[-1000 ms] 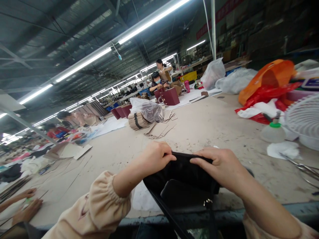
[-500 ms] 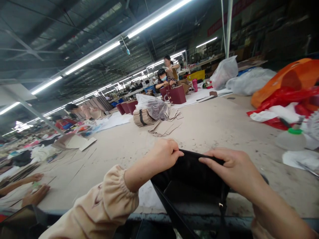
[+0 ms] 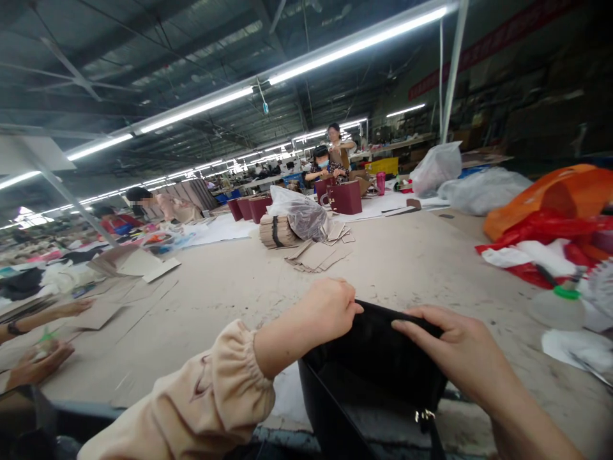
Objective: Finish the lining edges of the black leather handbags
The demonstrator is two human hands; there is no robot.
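A black bag (image 3: 378, 377) is held at the table's front edge, its mouth facing me and its dark inside showing. My left hand (image 3: 330, 310) pinches the far rim near its left end, thumb and fingers closed on it. Further right along the same rim, my right hand (image 3: 454, 338) grips with the thumb inside and the fingers over the outer side. A small metal fitting (image 3: 424, 416) shines at the bag's lower right. The bag's bottom is too dark to make out.
Beyond the bag lie loose card pieces (image 3: 318, 255), a strapped card bundle (image 3: 276, 232) and a clear plastic bag (image 3: 306, 214). Maroon bags (image 3: 345, 198) stand farther back near two people. A green-capped bottle (image 3: 558, 306) and an orange bag (image 3: 550, 198) are right. A co-worker's hands (image 3: 45, 361) are left.
The view has shifted, so the scene sits slightly lower. Both my hands keep their hold on the black bag's rim. At left, one of the co-worker's hands has moved apart beside a card piece.
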